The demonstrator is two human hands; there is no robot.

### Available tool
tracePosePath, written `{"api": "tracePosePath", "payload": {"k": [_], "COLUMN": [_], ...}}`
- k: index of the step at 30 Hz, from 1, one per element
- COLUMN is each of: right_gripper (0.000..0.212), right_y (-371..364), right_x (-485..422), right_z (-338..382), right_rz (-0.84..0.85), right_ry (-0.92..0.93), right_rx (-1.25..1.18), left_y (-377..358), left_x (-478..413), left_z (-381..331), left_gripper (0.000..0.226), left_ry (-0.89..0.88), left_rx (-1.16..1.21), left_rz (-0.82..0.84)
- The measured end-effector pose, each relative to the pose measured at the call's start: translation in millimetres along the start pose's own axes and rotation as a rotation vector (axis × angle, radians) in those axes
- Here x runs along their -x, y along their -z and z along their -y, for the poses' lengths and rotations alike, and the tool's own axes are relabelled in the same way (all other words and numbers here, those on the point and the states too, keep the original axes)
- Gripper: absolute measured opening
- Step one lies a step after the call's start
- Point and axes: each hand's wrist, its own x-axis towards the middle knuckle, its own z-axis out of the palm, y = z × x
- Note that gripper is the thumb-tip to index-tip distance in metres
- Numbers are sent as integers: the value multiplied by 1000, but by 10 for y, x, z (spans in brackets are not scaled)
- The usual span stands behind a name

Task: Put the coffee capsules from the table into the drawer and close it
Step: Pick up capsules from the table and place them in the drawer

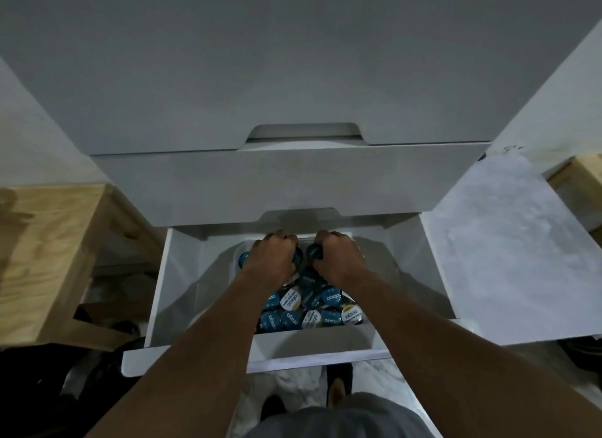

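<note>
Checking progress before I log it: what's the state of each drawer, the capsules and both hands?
Lower drawer: pulled open.
Upper drawer: closed.
Capsules: heaped inside the lower drawer.
Left hand: grips capsules.
Right hand: grips a capsule.

"excelso" in white on the blue capsules (pixel 330 296) in the drawer (pixel 182 274), same word on the white-and-gold capsules (pixel 351 314), smaller line beneath unreadable
</note>
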Motion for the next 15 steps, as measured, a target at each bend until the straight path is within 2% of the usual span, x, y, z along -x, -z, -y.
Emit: {"api": "tracePosePath", "payload": {"k": [7, 15], "right_gripper": [23, 23], "right_y": [-57, -56], "right_x": [-26, -16], "right_z": [-36, -32], "right_rz": [-7, 12], "right_ry": [2, 11], "right_rx": [31, 37], "left_y": [-33, -62], "left_x": [-15, 33], "left_z": [9, 135], "left_gripper": [42, 30], "left_ry": [-16, -54], "left_rx": [-36, -4], "left_rz": [-13, -22]}}
